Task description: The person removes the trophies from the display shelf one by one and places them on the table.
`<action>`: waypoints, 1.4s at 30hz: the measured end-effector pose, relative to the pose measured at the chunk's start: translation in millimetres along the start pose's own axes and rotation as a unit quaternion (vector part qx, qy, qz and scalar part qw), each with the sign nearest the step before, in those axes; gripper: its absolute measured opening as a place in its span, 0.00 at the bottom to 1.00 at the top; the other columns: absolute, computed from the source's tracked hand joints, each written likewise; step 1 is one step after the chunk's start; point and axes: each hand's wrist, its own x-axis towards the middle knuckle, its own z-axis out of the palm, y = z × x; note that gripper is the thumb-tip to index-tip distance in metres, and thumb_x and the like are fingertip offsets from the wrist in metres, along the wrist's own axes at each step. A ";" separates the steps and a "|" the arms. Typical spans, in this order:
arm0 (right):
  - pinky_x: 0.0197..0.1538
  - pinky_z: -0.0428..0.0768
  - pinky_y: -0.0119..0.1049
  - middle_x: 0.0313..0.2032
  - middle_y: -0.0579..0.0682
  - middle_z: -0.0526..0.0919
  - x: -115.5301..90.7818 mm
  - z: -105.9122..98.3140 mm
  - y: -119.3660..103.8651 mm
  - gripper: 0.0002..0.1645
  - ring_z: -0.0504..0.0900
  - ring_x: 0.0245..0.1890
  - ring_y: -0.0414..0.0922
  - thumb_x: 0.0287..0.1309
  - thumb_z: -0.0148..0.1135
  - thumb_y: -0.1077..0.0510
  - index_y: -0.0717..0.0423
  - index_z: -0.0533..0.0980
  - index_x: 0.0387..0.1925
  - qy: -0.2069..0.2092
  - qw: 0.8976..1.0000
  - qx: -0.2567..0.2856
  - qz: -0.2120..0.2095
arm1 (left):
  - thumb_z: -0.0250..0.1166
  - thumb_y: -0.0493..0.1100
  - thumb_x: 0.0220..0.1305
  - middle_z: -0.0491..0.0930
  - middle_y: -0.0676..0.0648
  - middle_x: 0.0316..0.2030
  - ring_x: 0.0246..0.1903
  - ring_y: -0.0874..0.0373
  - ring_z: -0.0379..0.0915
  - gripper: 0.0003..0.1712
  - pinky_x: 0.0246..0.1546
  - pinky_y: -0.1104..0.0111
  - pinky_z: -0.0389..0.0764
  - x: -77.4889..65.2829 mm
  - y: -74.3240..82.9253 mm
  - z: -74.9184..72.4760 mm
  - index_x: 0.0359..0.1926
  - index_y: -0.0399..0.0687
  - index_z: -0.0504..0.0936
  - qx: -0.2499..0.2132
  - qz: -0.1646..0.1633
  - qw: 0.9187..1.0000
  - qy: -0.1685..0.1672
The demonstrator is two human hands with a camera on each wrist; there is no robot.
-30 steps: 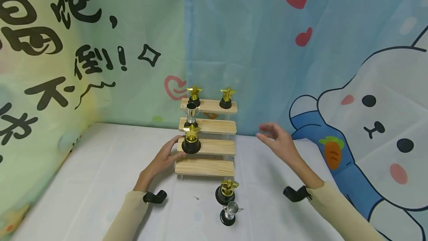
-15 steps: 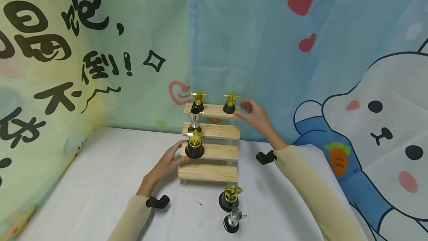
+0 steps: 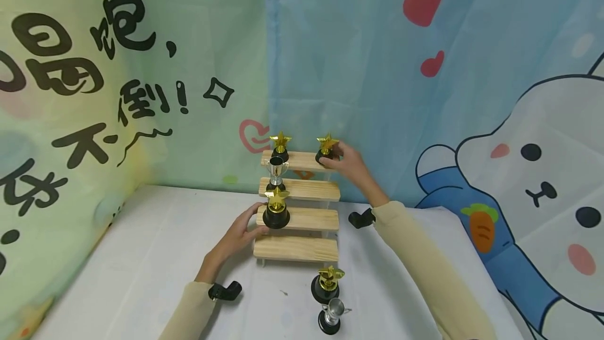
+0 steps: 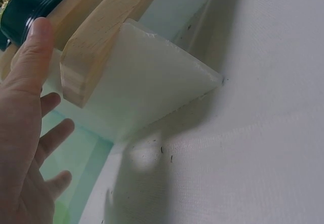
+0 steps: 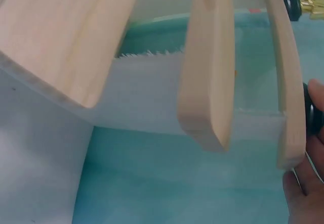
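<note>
On the top tier of a stepped wooden display stand, my right hand holds the black base of a gold star trophy at the right end. In the right wrist view, fingers reach that black base at the frame's edge. My left hand is at the stand's left side, beside another gold star trophy on a lower tier. Its thumb lies at that trophy's base in the left wrist view, while the other fingers spread loosely below the tier's end.
A third star trophy stands at the top tier's left end, and a silver cup trophy one tier below. On the white tablecloth in front stand another gold star trophy and a small silver cup trophy.
My right hand has moved in from the right and now grips the trophy at the top tier's right end. My left hand has stayed at the stand's left side.
</note>
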 end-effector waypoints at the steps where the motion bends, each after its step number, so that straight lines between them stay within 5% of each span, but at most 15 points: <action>1: 0.48 0.75 0.46 0.49 0.56 0.79 -0.8 1.7 1.2 0.28 0.75 0.46 0.52 0.60 0.65 0.45 0.55 0.70 0.56 0.006 1.000 -0.005 -0.005 | 0.67 0.39 0.61 0.71 0.37 0.65 0.67 0.40 0.65 0.36 0.69 0.44 0.63 -1.0 4.8 -0.5 0.68 0.39 0.64 0.001 0.003 1.000 0.000; 5: 0.46 0.75 0.46 0.46 0.56 0.80 -5.5 5.4 3.2 0.27 0.76 0.44 0.51 0.60 0.65 0.46 0.55 0.72 0.55 0.030 0.999 -0.028 -0.017 | 0.67 0.38 0.61 0.71 0.35 0.64 0.66 0.38 0.65 0.35 0.68 0.43 0.64 -3.0 24.4 -6.0 0.67 0.34 0.64 0.000 -0.001 1.000 -0.010; 14: 0.63 0.74 0.53 0.58 0.57 0.78 -40.6 -5.5 -15.1 0.31 0.75 0.61 0.55 0.59 0.66 0.45 0.54 0.72 0.59 0.035 0.999 -0.010 -0.022 | 0.67 0.37 0.61 0.72 0.34 0.63 0.65 0.37 0.65 0.35 0.68 0.44 0.64 1.7 27.9 -9.9 0.66 0.34 0.65 -0.003 0.010 1.000 -0.006; 22: 0.65 0.74 0.52 0.55 0.56 0.80 -114.9 -11.4 -44.6 0.26 0.77 0.60 0.54 0.57 0.69 0.49 0.54 0.75 0.54 0.026 0.996 0.015 -0.083 | 0.67 0.36 0.60 0.71 0.34 0.63 0.65 0.37 0.65 0.34 0.68 0.44 0.64 7.8 27.1 -15.6 0.66 0.34 0.65 0.004 0.014 1.000 -0.010; 30: 0.64 0.75 0.57 0.53 0.53 0.83 -187.7 -5.2 -56.5 0.27 0.80 0.58 0.53 0.53 0.72 0.48 0.52 0.77 0.53 0.030 0.997 -0.016 -0.072 | 0.66 0.36 0.61 0.69 0.38 0.66 0.68 0.41 0.63 0.36 0.72 0.45 0.59 11.5 -8.0 -3.7 0.69 0.42 0.63 -0.008 0.002 1.000 -0.008; 37: 0.54 0.84 0.42 0.47 0.41 0.85 -262.0 15.0 -48.5 0.23 0.83 0.50 0.38 0.50 0.74 0.50 0.46 0.78 0.49 0.021 0.995 -0.018 -0.099 | 0.67 0.43 0.62 0.69 0.42 0.67 0.68 0.44 0.63 0.36 0.71 0.46 0.61 6.0 -9.5 -0.9 0.69 0.48 0.64 -0.013 -0.007 1.000 -0.013; 42: 0.44 0.85 0.31 0.43 0.41 0.85 -301.8 33.6 -36.5 0.22 0.83 0.42 0.32 0.50 0.74 0.53 0.46 0.78 0.48 -0.001 0.990 0.012 -0.140 | 0.66 0.50 0.63 0.68 0.44 0.68 0.70 0.46 0.60 0.37 0.73 0.47 0.59 7.5 -6.1 -3.2 0.70 0.54 0.62 -0.010 -0.023 1.000 -0.011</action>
